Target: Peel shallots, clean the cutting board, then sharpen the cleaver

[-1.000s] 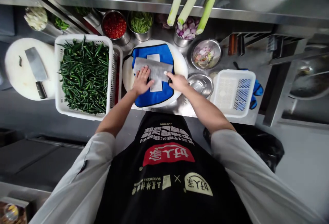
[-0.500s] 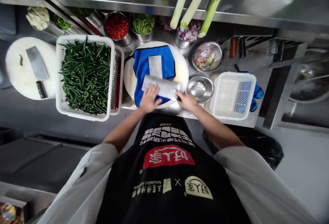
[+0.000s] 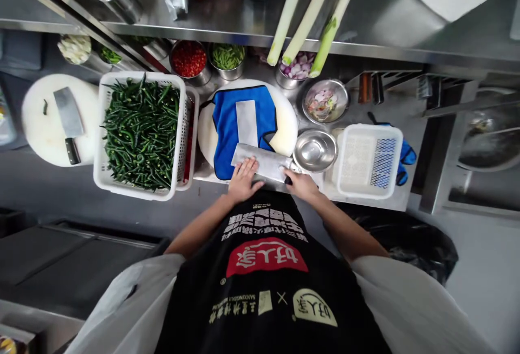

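Note:
A cleaver [image 3: 266,162] lies nearly flat across the near end of a pale whetstone [image 3: 246,118]. My right hand [image 3: 301,183] is wrapped round its dark handle at the right. On the blade's left part, my left hand [image 3: 242,179] lies flat with its fingers stretched out and thumb spread. Under the stone a blue cloth [image 3: 225,126] is spread over a round white cutting board [image 3: 287,118]. The near end of the stone is hidden by the blade. A steel bowl [image 3: 316,151] sits just right of the board.
A white basket [image 3: 97,151] of green chillies [image 3: 142,132] stands left, beside another board [image 3: 38,137] with a second cleaver [image 3: 69,113]. An upright white basket [image 3: 357,164] is at right. Leeks [image 3: 290,13] overhang the shelf above. Steel pots of cut vegetables line the back.
Both hands have drawn the cleaver toward my body, uncovering more of the whetstone. The whole view has also shifted, showing more of the upper shelf.

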The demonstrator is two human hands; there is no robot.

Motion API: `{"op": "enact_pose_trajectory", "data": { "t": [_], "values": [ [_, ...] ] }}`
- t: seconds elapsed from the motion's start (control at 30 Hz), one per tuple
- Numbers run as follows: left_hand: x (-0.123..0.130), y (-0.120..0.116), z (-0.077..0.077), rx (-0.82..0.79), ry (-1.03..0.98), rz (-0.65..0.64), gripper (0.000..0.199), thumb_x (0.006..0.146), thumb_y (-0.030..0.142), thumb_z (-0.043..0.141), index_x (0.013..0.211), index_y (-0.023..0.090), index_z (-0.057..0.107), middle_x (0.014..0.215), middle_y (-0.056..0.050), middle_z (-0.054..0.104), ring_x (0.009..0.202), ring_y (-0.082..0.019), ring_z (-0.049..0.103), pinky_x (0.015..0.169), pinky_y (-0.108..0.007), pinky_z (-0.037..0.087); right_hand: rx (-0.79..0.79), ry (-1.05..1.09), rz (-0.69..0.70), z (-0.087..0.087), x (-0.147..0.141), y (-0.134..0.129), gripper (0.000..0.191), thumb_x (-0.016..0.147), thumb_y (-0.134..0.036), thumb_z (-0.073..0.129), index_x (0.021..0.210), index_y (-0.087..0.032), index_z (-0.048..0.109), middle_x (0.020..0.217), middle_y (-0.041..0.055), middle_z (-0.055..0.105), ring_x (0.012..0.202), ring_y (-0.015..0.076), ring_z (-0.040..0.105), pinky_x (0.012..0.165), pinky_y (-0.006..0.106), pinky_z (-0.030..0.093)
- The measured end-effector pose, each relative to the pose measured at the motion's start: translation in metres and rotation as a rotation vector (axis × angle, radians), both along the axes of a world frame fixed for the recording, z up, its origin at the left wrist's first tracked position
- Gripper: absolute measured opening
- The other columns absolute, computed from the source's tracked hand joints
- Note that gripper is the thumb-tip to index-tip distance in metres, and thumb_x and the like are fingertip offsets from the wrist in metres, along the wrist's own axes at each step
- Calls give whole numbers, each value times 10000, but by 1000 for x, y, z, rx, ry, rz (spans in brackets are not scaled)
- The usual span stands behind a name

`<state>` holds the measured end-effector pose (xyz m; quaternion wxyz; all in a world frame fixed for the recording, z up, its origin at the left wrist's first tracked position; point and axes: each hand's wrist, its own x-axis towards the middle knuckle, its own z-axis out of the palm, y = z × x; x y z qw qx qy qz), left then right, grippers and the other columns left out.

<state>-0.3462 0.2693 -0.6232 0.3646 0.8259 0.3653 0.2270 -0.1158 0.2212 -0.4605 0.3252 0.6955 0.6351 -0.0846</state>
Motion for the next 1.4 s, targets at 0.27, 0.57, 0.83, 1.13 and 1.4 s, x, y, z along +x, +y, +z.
{"op": "enact_pose_trajectory", "data": {
  "t": [0.27, 0.57, 0.83, 1.13, 1.4],
  "values": [
    [-4, 67, 2, 48, -29, 84, 863, 1122, 640, 449, 1778, 99, 296, 1871, -120, 167, 1751, -320, 126, 1430, -554, 94, 129, 32, 65, -1, -10, 58, 752, 1040, -370, 644, 1745, -275, 402, 1316, 151, 794, 1063, 326, 773, 890, 362, 554],
    [-9, 82, -8, 38, -26, 106, 848, 1118, 640, 470, 1769, 119, 319, 1870, -102, 180, 1749, -311, 144, 1425, -561, 137, 145, 63, 140, -3, -6, 84, 721, 1027, -362, 665, 1705, -236, 455, 1304, 156, 795, 1061, 330, 757, 894, 366, 535],
    [-13, 15, -11, -4, 9, 74, 829, 1105, 641, 450, 1770, 153, 368, 1843, -130, 271, 1741, -314, 180, 1416, -538, 215, -25, 26, 121, -4, -2, 38, 682, 1023, -325, 620, 1691, -287, 491, 1198, 123, 822, 973, 313, 769, 805, 349, 538],
    [-17, 20, -12, -3, -3, 127, 814, 1113, 611, 453, 1774, 149, 345, 1851, -131, 245, 1742, -312, 178, 1418, -550, 200, -20, 49, 149, -2, -8, 59, 717, 1010, -329, 649, 1704, -306, 473, 1246, 120, 808, 973, 294, 757, 815, 332, 528],
    [-22, 90, -9, -10, 3, 214, 829, 1102, 609, 456, 1799, 191, 290, 1867, -135, 200, 1751, -315, 116, 1409, -573, 137, 115, 111, 254, -2, -14, 132, 767, 981, -324, 701, 1707, -263, 459, 1363, 127, 773, 1139, 334, 743, 917, 362, 532]
  ]
}}
